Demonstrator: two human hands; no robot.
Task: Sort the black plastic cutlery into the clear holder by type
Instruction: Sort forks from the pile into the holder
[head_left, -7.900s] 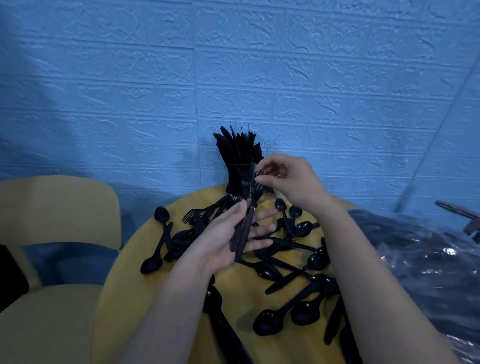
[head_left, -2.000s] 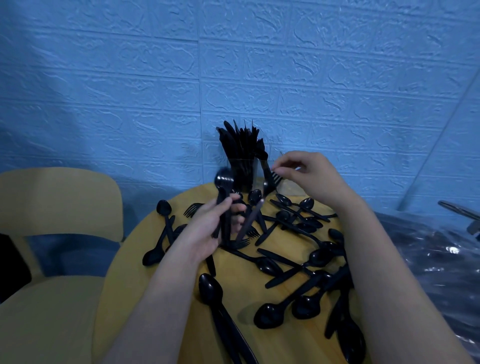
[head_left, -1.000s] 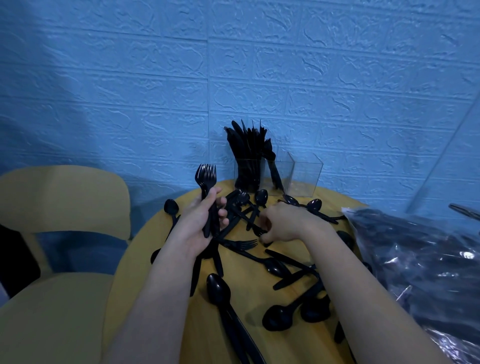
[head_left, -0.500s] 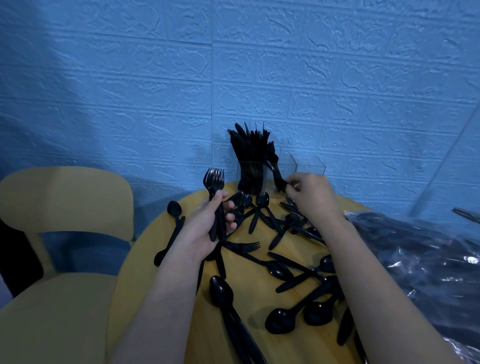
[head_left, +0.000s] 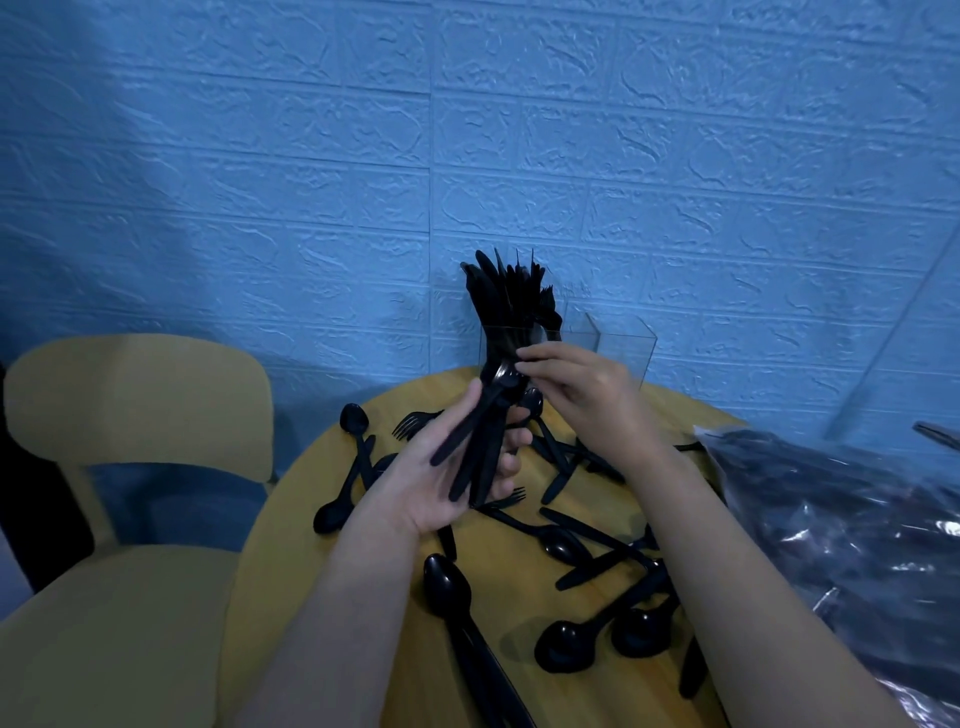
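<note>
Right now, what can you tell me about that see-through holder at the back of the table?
The clear holder looks like thin transparent plastic or acrylic with straight walls and sharp edges, split into upright compartments side by side. It stands at the far edge of the round yellow table, in front of the blue wall. Its left compartment is packed with black cutlery standing on end and fanning out above the rim; the right one looks empty. The right hand partly hides its lower front.

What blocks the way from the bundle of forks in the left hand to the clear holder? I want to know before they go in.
Nothing solid stands between the bundle of forks and the clear holder. Only the right hand hovers in that path, fingertips at the bundle's top. The holder's leftmost compartment is already packed with cutlery; those to its right look empty.
</note>
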